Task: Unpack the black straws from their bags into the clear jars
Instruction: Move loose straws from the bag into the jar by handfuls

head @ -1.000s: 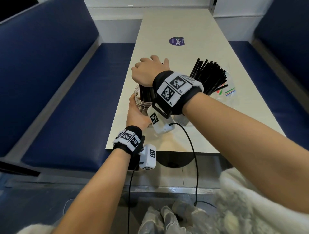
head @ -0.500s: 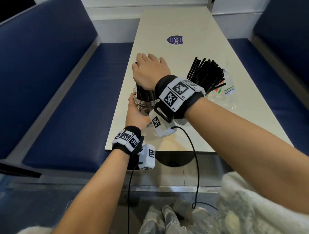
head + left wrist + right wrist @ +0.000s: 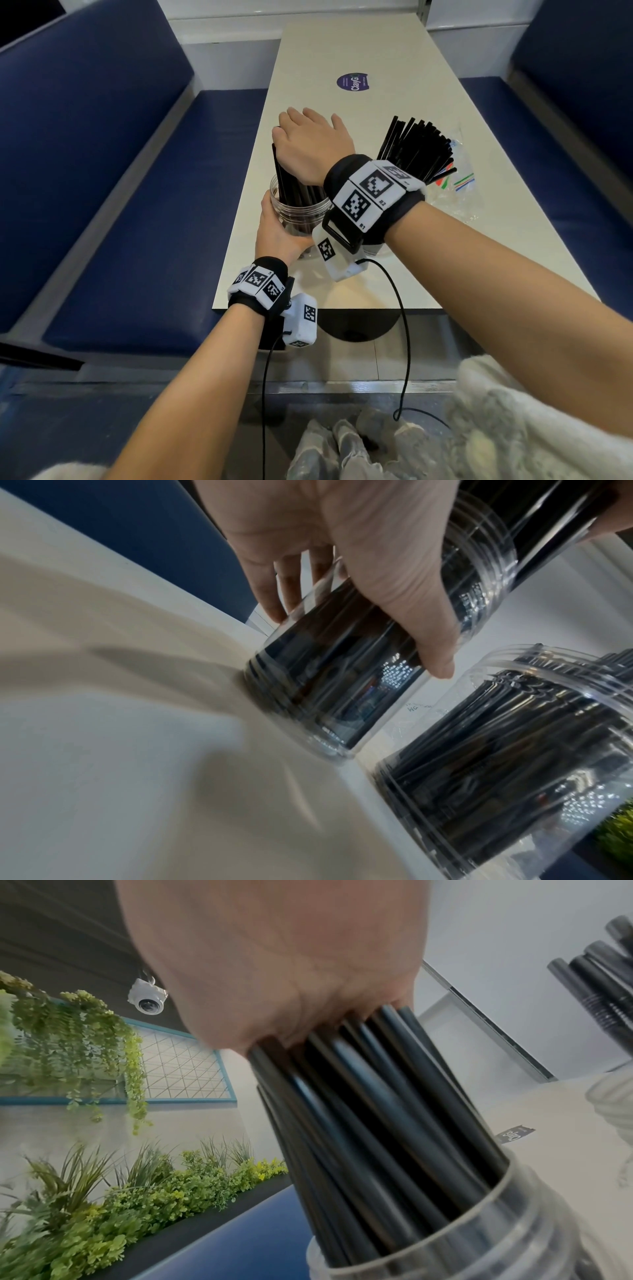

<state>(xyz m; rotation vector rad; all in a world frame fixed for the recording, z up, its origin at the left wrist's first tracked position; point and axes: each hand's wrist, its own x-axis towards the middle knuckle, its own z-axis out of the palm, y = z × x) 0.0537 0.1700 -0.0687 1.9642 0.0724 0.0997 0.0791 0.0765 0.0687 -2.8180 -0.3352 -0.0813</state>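
Observation:
A clear jar (image 3: pixel 298 216) stands near the table's left edge, holding a bundle of black straws (image 3: pixel 287 185) that leans to the left. My left hand (image 3: pixel 277 236) grips the jar's side from the near side, thumb and fingers wrapped round it (image 3: pixel 359 561). My right hand (image 3: pixel 308 144) lies flat on the straw tops, palm down (image 3: pixel 291 961), fingers stretched forward. A second clear jar (image 3: pixel 514 750) full of black straws (image 3: pixel 418 147) stands just to the right, mostly hidden behind my right wrist in the head view.
An empty clear plastic bag (image 3: pixel 459 202) with coloured stripes lies right of the second jar. A purple round sticker (image 3: pixel 352 82) sits farther up the white table (image 3: pixel 376 113). Blue benches flank the table on both sides.
My right hand's fingers have uncurled from a loose fist to lie flat over the straw tops. The left hand has kept its grip on the jar.

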